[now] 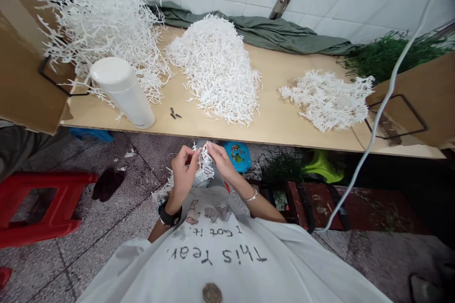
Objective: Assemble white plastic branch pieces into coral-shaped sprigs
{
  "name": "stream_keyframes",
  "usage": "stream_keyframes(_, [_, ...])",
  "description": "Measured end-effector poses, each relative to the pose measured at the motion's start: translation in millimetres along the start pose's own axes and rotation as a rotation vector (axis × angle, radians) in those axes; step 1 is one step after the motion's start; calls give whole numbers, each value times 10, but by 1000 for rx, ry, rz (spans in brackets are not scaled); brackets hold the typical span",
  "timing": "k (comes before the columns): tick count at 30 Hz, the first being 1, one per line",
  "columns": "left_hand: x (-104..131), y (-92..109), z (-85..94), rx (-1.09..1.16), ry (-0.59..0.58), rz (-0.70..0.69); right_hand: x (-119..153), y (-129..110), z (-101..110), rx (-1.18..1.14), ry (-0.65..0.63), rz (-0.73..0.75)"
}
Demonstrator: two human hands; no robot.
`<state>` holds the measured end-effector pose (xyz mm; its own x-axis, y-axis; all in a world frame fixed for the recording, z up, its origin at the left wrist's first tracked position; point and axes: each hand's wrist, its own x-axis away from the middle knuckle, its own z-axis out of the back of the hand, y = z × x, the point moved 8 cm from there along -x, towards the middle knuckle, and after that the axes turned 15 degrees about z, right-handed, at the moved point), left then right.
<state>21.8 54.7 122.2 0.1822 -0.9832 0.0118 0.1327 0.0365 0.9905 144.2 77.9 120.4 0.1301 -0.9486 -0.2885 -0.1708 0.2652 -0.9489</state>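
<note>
Both hands, left (184, 169) and right (221, 160), fingers pinching white sprigs (205, 162), just below worktop (273, 104) edge.

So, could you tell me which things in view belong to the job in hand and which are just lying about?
Likely in the job:
white sprig, between left hand and right hand
left pile
middle pile
right pile

Seemingly just lying about:
bottle
seeds
green cloth
red stool

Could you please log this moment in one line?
left hand, right hand: pinching white strands; tabletop: left pile, middle pile, right pile, bottle
</note>
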Motion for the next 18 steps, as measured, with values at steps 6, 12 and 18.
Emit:
stream_keyframes(6, [42,101,127,-185,199,-185,18,-206,-27,120,20,192])
stream_keyframes(12, [33,173,138,-229,226,-256,57,-15,-117,-192,53,4])
stream_keyframes(18, [60,203,103,-276,241,-300,71,194,-50,-272,109,-183])
